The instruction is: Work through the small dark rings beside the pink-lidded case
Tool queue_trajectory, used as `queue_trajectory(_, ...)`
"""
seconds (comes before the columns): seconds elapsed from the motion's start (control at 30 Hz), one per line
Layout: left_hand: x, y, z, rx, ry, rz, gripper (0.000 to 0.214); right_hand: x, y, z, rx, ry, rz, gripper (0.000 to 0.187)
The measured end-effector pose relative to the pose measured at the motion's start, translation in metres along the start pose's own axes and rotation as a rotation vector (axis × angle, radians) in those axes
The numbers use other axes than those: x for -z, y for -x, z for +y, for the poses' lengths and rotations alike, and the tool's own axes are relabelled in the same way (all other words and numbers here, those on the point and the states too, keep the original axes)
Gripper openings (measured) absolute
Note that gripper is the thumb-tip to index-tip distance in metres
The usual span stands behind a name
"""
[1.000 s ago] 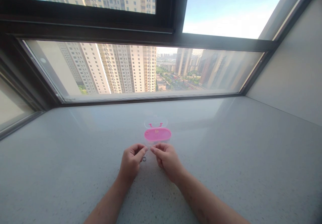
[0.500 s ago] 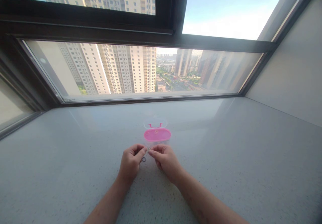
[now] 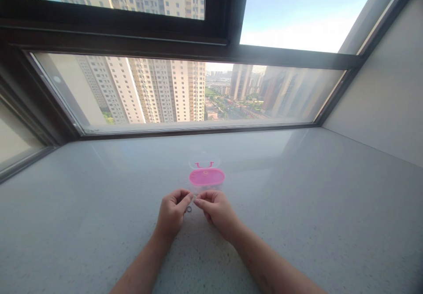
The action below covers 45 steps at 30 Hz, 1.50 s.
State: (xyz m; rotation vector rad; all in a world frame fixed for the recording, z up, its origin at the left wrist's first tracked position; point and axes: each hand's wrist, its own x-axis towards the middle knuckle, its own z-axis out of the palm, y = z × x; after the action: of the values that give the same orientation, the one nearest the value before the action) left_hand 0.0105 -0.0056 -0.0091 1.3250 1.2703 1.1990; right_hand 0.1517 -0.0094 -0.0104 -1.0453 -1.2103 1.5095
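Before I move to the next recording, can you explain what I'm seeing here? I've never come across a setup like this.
There is no machine: these are a person's bare left hand and right hand, filmed by one camera worn on the head, looking forward and down. Both hands pinch a tiny pale thing between their fingertips; it is too small to identify. On the speckled surface lies a small dark ring beside the left hand. Beyond the hands sit a pink oval container and, behind it, a clear piece with a pink handle. Farther back is a window.
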Motion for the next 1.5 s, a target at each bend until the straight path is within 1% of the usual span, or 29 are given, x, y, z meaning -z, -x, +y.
queue_trajectory(0.2,-0.0003,0.0,0.0018,-0.017,-0.006,-0.002,0.021,-0.0002,-0.0005,-0.0009,-0.007,0.01,-0.013,0.021)
queue_trajectory(0.47,-0.0005,-0.0001,0.0011,0.004,0.003,-0.001,0.021,-0.0003,-0.0003,-0.0008,-0.013,0.011,-0.014,0.02)
queue_trajectory(1.0,-0.0007,-0.0006,0.0012,-0.013,-0.021,0.023,0.021,-0.0008,-0.0003,-0.0014,-0.029,0.075,-0.04,0.016)
queue_trajectory(1.27,-0.0012,-0.0017,-0.0018,-0.009,-0.011,0.021,0.021,-0.0022,-0.0003,-0.0051,-0.046,0.069,-0.042,0.015)
queue_trajectory(1.5,-0.0006,0.0006,0.0009,-0.014,-0.02,0.021,0.023,-0.0022,0.0001,-0.0032,-0.045,0.056,-0.055,0.015)
